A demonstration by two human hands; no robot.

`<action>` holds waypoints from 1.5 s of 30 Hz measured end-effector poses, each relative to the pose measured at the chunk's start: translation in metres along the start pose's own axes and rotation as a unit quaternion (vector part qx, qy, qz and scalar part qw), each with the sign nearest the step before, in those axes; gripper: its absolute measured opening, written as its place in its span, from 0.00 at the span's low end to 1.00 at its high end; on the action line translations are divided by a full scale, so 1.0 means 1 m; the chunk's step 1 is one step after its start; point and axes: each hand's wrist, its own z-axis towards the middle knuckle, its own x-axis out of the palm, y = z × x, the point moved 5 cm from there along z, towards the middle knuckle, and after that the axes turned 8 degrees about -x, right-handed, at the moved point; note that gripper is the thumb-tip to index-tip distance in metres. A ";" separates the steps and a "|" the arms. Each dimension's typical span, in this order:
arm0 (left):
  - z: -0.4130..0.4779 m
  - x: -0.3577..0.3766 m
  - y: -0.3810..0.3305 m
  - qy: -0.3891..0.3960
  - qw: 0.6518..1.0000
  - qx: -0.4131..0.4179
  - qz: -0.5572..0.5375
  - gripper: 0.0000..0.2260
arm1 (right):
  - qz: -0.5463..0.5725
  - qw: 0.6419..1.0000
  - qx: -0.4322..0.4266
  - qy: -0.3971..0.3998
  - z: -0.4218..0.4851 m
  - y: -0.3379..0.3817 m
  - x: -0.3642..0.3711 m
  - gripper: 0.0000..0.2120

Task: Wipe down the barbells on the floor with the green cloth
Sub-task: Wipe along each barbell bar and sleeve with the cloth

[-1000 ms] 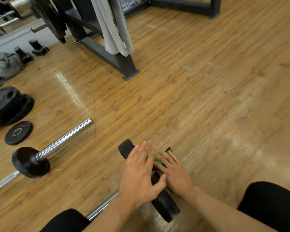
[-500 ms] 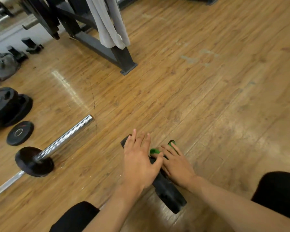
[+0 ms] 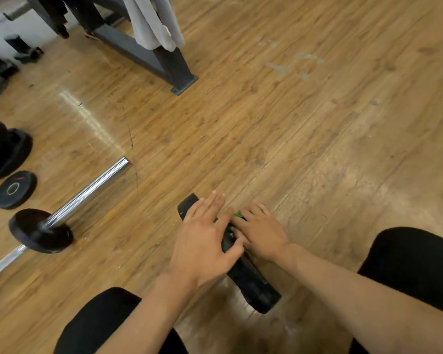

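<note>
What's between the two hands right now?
Head view: a sliver of the green cloth shows between the left hand and right hand, against the black plate; its rest is hidden.

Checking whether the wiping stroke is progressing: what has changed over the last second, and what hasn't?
Both hands slid slightly toward the far end of the black weight plate: the left hand flat on it, the right hand pressing the green cloth, of which less now shows. Nothing was grasped or released. The plate, the chrome barbell and the small loose plate stayed put.
</note>
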 end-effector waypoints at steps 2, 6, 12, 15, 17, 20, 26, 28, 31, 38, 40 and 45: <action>0.001 0.002 -0.001 -0.037 0.999 -0.015 -0.022 0.27 | 0.014 0.999 0.028 -0.035 0.001 0.005 0.006 0.17; -0.006 0.005 -0.013 -0.080 0.996 -0.027 -0.035 0.28 | 0.011 0.994 0.017 -0.103 -0.031 0.003 0.019 0.20; -0.030 0.008 -0.041 -0.109 0.992 -0.036 -0.043 0.27 | -0.032 0.991 0.028 -0.123 -0.001 -0.002 0.013 0.16; -0.038 0.008 -0.051 -0.078 0.996 -0.015 -0.029 0.31 | -0.010 0.993 0.011 -0.120 -0.044 0.003 0.022 0.20; -0.039 0.005 -0.051 -0.064 0.997 -0.004 -0.033 0.33 | -0.015 0.990 -0.016 -0.137 -0.060 0.002 0.015 0.20; -0.033 0.003 -0.030 -0.055 0.995 -0.050 -0.070 0.33 | -0.028 0.989 0.007 -0.146 -0.033 0.001 0.004 0.10; -0.040 0.007 -0.039 -0.052 0.994 -0.083 -0.053 0.37 | -0.021 0.995 0.014 -0.097 -0.063 0.008 0.007 0.17; -0.044 0.008 -0.050 -0.039 0.995 -0.079 -0.039 0.38 | -0.023 0.998 0.027 -0.049 -0.046 0.007 -0.003 0.15; -0.054 0.007 -0.061 -0.009 0.999 -0.040 -0.013 0.39 | -0.040 0.993 0.046 0.096 -0.018 0.009 -0.013 0.17; -0.041 0.007 -0.044 0.033 0.990 -0.116 -0.068 0.39 | -0.016 0.998 0.057 0.035 -0.068 0.011 -0.001 0.13; -0.039 0.012 -0.050 0.029 0.991 -0.106 -0.073 0.39 | -0.040 0.994 0.061 0.087 -0.044 0.008 -0.008 0.15; -0.037 0.013 -0.046 0.021 0.992 -0.103 -0.074 0.39 | -0.020 0.993 0.106 0.038 -0.073 0.010 0.001 0.13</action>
